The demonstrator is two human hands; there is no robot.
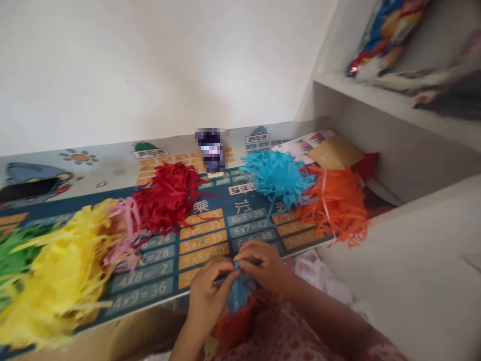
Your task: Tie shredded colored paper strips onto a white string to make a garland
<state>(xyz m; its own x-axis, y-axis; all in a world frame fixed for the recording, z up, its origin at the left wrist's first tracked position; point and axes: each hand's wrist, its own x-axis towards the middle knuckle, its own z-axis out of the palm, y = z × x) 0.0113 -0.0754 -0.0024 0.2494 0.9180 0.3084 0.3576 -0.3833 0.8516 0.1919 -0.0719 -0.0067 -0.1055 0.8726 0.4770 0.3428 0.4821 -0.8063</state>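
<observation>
At the front edge of the table, my left hand [213, 283] and my right hand [263, 265] meet fingertip to fingertip. Both pinch the top of a blue tissue-paper tassel [240, 292], whose strands hang down between them. Below it, red-orange paper strands [235, 323] lie over my lap, partly hidden by my left wrist. Whether these strands join the blue piece I cannot tell. Past my hands on the mat sit a red paper pom-pom [171, 198], a light-blue pom-pom [278, 178] and an orange pom-pom [334, 205].
Yellow [63, 271], green [20, 250] and pink fringed paper [126, 225] covers the left side of the printed table mat [146, 288]. A phone [212, 150] stands near the wall. A brown paper piece [336, 152] lies back right, beside white shelving [406, 105].
</observation>
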